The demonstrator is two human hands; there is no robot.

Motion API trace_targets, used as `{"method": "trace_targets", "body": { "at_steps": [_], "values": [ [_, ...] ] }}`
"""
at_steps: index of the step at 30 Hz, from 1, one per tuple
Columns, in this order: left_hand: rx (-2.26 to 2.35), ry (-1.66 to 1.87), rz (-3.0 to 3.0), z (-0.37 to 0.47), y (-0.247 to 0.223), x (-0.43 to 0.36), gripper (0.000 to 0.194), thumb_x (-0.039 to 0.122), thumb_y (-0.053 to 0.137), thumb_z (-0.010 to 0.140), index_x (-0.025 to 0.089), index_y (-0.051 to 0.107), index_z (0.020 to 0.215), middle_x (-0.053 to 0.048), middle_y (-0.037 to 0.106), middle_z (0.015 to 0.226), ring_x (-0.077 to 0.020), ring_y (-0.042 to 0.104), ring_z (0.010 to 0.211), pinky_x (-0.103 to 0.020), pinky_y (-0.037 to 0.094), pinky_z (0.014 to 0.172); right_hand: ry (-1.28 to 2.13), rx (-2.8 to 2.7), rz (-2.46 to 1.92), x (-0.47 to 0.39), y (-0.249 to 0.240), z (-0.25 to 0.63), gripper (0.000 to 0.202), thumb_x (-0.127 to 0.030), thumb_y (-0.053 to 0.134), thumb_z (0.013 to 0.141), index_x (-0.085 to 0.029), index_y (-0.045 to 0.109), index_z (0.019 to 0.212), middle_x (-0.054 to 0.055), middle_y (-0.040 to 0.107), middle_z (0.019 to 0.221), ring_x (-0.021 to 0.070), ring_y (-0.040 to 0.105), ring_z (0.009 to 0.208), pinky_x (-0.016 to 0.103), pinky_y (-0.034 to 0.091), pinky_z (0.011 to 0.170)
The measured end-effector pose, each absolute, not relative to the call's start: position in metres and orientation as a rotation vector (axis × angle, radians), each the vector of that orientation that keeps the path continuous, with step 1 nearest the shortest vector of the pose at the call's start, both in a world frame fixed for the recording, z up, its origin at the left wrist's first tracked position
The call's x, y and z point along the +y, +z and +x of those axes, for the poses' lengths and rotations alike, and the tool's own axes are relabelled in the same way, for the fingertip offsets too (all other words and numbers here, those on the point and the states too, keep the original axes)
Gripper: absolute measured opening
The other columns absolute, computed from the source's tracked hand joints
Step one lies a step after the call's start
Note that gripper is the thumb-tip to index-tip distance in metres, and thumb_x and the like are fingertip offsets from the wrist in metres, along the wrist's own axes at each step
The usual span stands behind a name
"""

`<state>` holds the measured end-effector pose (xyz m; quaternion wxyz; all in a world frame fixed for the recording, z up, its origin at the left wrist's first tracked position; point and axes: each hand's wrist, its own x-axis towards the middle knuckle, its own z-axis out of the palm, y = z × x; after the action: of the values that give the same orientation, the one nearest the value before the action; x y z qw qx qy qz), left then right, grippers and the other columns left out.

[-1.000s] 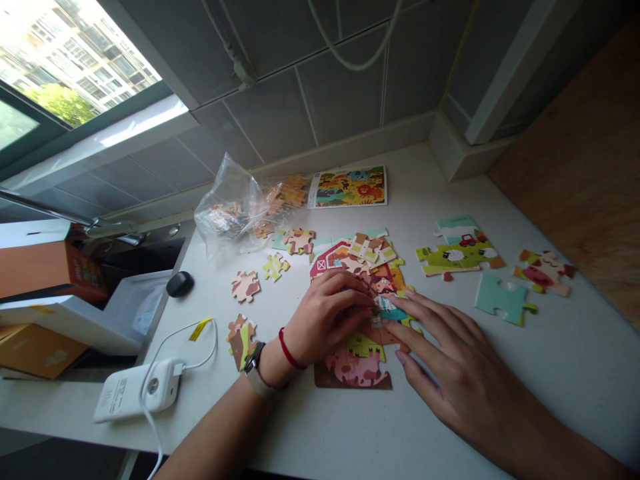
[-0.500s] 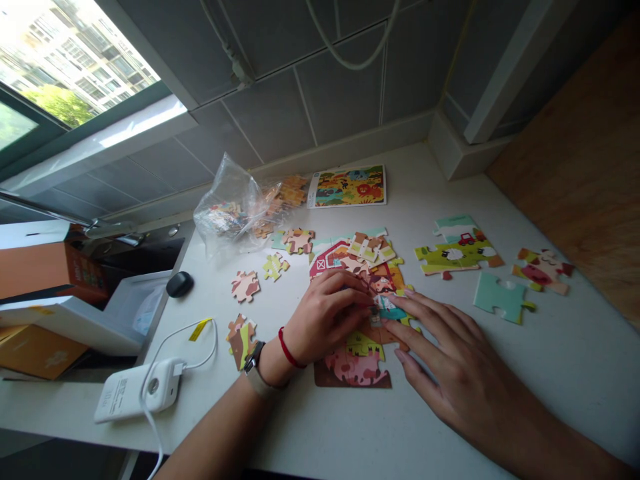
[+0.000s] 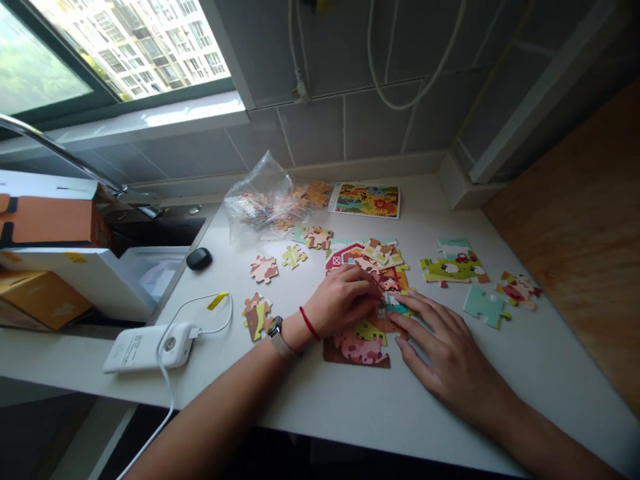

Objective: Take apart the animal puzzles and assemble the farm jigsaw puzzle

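Note:
A partly joined farm jigsaw puzzle [image 3: 363,351] lies on the white counter, with a red barn at its far side and a pink pig at its near edge. Over its middle is my left hand [image 3: 345,300], fingers bent and closed on a puzzle piece that they mostly cover. My right hand [image 3: 440,347] rests at the puzzle's right side, fingers stretched out and apart, tips touching the pieces near a teal-clothed figure. Several loose puzzle pieces [image 3: 383,253] are stacked on the puzzle's far part. Both hands hide some of the picture.
Loose pieces lie left, including a spotted piece [image 3: 263,269]; joined sheep pieces [image 3: 453,269] lie right. Behind are a plastic bag [image 3: 257,200] of pieces and a picture card [image 3: 367,201]. A black mouse [image 3: 199,259], white power bank [image 3: 145,348] with cable, and boxes [image 3: 55,220] stand left.
The camera view has shifted, so the counter items appear farther right and more of the window shows. Both hands stay at the same part of the puzzle, with little visible finger movement.

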<state>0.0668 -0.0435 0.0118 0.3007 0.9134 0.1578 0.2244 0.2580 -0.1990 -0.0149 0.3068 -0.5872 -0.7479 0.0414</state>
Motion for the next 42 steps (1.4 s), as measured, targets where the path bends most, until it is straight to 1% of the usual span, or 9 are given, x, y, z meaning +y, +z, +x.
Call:
{"method": "trace_targets", "body": {
  "at_steps": [3,7,9,12,20,26,30,37,42],
  "values": [
    [0.426,0.616,2.423,0.066,0.008,-0.041,0.015,0.027,0.063,0.100,0.018,0.074,0.100,-0.009,0.073,0.103,-0.0212,0.067,0.098,-0.036,0.054,0.093,0.158,-1.828,-1.475,-0.195,-0.003,0.264,0.021,-0.024,0.059,0.098,-0.027,0.074,0.112,0.008,0.068,0.130,0.0270,0.063,0.124,0.045,0.052,0.104],
    [0.433,0.630,2.411,0.066,0.005,-0.039,0.017,0.028,0.061,0.102,0.018,0.074,0.098,-0.008,0.073,0.100,-0.0202,0.066,0.095,-0.033,0.053,0.089,0.023,-1.451,-1.512,-0.189,0.003,0.278,0.015,-0.024,0.060,0.097,-0.023,0.074,0.102,0.007,0.072,0.111,0.0245,0.068,0.107,0.044,0.054,0.098],
    [0.429,0.653,2.408,0.066,0.004,-0.039,0.017,0.027,0.061,0.101,0.018,0.075,0.097,-0.008,0.072,0.098,-0.0195,0.066,0.092,-0.031,0.052,0.087,-0.037,-1.381,-1.520,-0.187,0.000,0.284,0.015,-0.025,0.060,0.098,-0.021,0.075,0.098,0.007,0.073,0.102,0.0240,0.069,0.100,0.044,0.055,0.095],
    [0.422,0.701,2.413,0.066,0.002,-0.039,0.016,0.026,0.063,0.100,0.017,0.075,0.096,-0.008,0.072,0.095,-0.0195,0.065,0.090,-0.030,0.051,0.085,-0.057,-1.408,-1.538,-0.186,-0.007,0.288,0.018,-0.027,0.059,0.098,-0.019,0.075,0.096,0.008,0.073,0.098,0.0240,0.069,0.095,0.042,0.056,0.090],
    [0.482,0.815,2.406,0.065,-0.002,-0.037,0.012,0.024,0.064,0.096,0.018,0.075,0.093,-0.008,0.074,0.097,-0.0208,0.066,0.093,-0.031,0.051,0.088,-0.293,-1.553,-1.649,-0.196,-0.014,0.281,0.023,-0.030,0.056,0.097,-0.018,0.076,0.098,0.011,0.073,0.101,0.0273,0.068,0.101,0.051,0.050,0.102],
    [0.496,0.878,2.365,0.064,-0.004,-0.035,0.013,0.018,0.063,0.093,0.018,0.074,0.087,-0.006,0.075,0.091,-0.0201,0.067,0.088,-0.030,0.051,0.085,-0.287,-1.546,-1.930,-0.207,-0.030,0.309,0.044,-0.041,0.054,0.094,-0.013,0.074,0.122,0.020,0.065,0.129,0.0361,0.056,0.127,0.061,0.041,0.115],
    [0.491,0.881,2.353,0.064,-0.005,-0.035,0.012,0.020,0.063,0.092,0.018,0.074,0.089,-0.007,0.074,0.092,-0.0204,0.067,0.088,-0.030,0.052,0.082,-0.140,-1.652,-2.034,-0.214,-0.031,0.324,0.045,-0.045,0.054,0.097,-0.015,0.076,0.122,0.020,0.060,0.143,0.0384,0.052,0.137,0.062,0.040,0.118],
    [0.503,0.876,2.365,0.064,-0.005,-0.035,0.012,0.021,0.063,0.093,0.018,0.074,0.089,-0.007,0.074,0.092,-0.0200,0.067,0.089,-0.030,0.052,0.083,0.047,-1.821,-1.998,-0.230,-0.011,0.319,0.036,-0.041,0.056,0.099,-0.022,0.077,0.119,0.015,0.065,0.140,0.0329,0.062,0.131,0.054,0.050,0.113],
    [0.503,0.872,2.373,0.064,-0.005,-0.037,0.014,0.024,0.063,0.094,0.017,0.075,0.090,-0.008,0.075,0.095,-0.0203,0.067,0.089,-0.030,0.051,0.082,0.009,-1.781,-2.039,-0.229,-0.003,0.334,0.038,-0.043,0.063,0.091,-0.020,0.076,0.118,0.017,0.069,0.131,0.0349,0.064,0.126,0.055,0.050,0.111]
  ]
}}
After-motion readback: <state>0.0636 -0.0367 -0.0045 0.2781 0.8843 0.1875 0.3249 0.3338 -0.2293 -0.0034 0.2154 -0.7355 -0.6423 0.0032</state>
